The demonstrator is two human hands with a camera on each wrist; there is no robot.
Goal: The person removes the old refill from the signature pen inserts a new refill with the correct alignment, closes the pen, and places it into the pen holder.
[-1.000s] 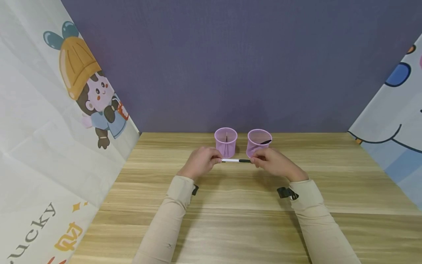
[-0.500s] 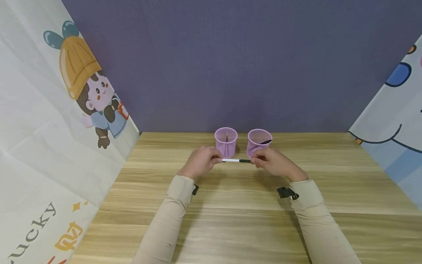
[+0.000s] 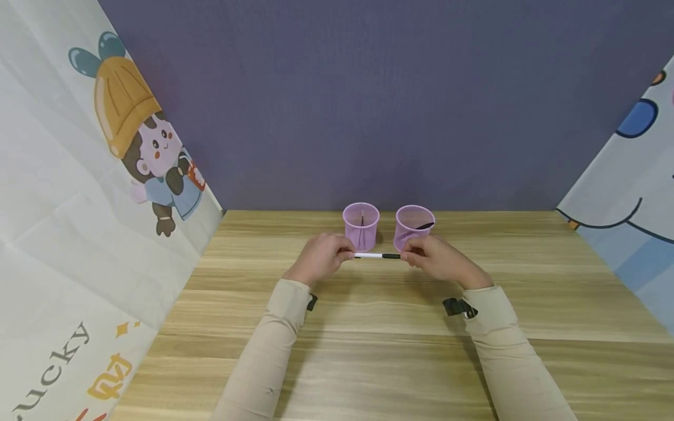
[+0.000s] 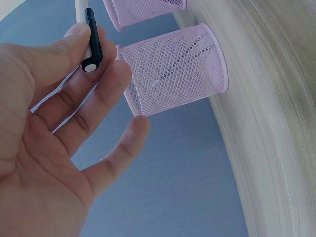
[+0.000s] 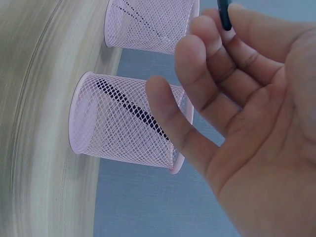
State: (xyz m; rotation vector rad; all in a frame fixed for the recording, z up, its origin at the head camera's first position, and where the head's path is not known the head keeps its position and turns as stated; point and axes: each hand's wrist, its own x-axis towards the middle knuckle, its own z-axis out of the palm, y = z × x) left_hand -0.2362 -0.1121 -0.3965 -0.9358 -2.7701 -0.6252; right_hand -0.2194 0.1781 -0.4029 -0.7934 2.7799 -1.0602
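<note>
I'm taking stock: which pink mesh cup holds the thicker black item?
The right mesh cup, just beyond the right hand; the left mesh cup holds thinner dark sticks.

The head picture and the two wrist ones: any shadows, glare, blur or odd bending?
Head view: soft shadows on the tabletop beside both sleeves, a pale sheen between them, no obvious motion blur on the pen; left wrist view: the tabletop's edge bows, probably lens distortion, and the backdrop looks bluish; right wrist view: the wood grain curves too.
</note>
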